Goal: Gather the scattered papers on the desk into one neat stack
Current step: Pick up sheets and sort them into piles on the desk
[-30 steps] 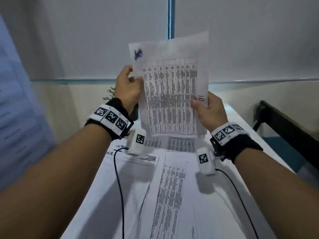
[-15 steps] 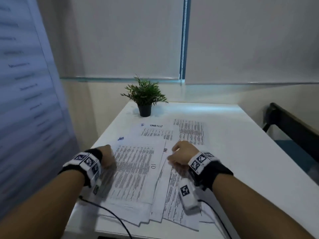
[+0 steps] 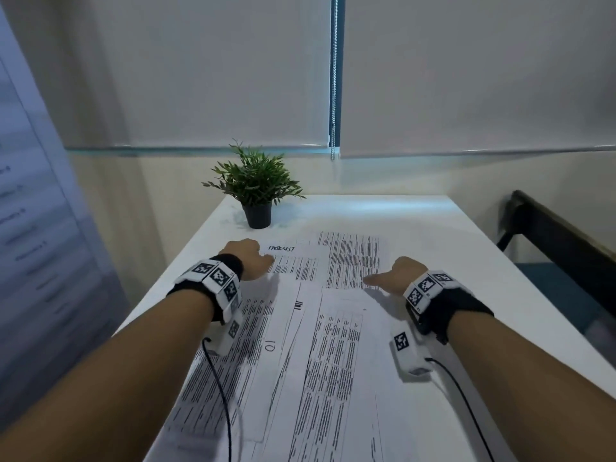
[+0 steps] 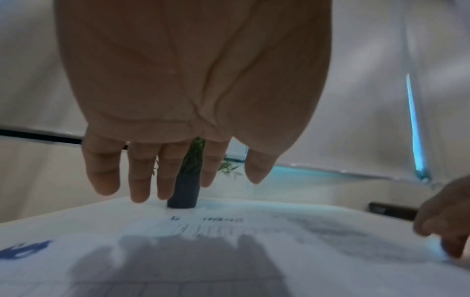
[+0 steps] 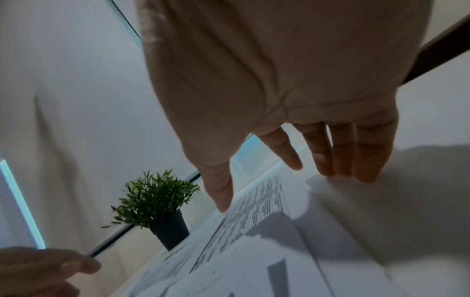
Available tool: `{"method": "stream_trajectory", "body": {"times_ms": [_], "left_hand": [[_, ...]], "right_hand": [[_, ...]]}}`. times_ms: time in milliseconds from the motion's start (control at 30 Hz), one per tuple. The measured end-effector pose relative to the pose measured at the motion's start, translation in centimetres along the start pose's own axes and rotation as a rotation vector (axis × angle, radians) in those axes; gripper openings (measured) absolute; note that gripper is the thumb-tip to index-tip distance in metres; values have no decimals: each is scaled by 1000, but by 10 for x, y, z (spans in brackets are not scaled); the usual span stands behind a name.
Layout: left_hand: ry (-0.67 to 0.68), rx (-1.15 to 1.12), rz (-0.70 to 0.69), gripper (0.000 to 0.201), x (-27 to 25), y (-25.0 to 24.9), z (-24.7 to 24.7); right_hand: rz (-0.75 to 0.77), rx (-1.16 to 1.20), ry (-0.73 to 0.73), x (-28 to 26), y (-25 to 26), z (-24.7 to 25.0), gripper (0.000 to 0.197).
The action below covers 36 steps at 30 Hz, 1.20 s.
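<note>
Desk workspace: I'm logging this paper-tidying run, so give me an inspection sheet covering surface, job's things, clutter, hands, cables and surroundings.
Surface: white desk, far right part bare.
Job's things: printed papers overlap at mixed angles, not yet one neat stack; the far sheet is headed by handwriting.
Clutter: small potted plant at the far edge, apart from the papers.
Hands: left hand and right hand open, fingers straight, over the far sheets, no grip on anything.
Cables: black wrist-camera cable trails over the near papers.
Surroundings: lowered window blinds; dark furniture frame to the right.
</note>
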<state>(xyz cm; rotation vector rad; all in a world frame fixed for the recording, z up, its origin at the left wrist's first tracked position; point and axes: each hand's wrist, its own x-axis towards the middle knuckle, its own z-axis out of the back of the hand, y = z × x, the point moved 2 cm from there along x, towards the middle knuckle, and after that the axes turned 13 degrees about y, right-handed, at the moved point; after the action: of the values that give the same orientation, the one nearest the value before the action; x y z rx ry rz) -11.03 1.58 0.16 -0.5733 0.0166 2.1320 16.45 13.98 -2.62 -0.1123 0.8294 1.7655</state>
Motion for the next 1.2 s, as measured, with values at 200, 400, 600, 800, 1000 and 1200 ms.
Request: {"method": "stream_trajectory", "body": {"times_ms": [200,400,600,800,1000,1200], "left_hand": [[51,-81,167,91,58,13,6],[146,-42,206,122,85,-9,13],[163,-68,100,59,100,-42,5],[96,-174,-11,44,97,-83,-3],[102,-193,11,68,97,-102,-22],[44,-427,-32,66,96,-92,-13]], "right_hand": [[39,-35,11,40,28,4,49],[47,-116,-3,68,48,-1,42],[13,116,10,76,32,0,36],[41,241,41,65,22,3,44],[24,212,-52,61,18,-6,30],[141,409,-86,54,7,10,25]]}}
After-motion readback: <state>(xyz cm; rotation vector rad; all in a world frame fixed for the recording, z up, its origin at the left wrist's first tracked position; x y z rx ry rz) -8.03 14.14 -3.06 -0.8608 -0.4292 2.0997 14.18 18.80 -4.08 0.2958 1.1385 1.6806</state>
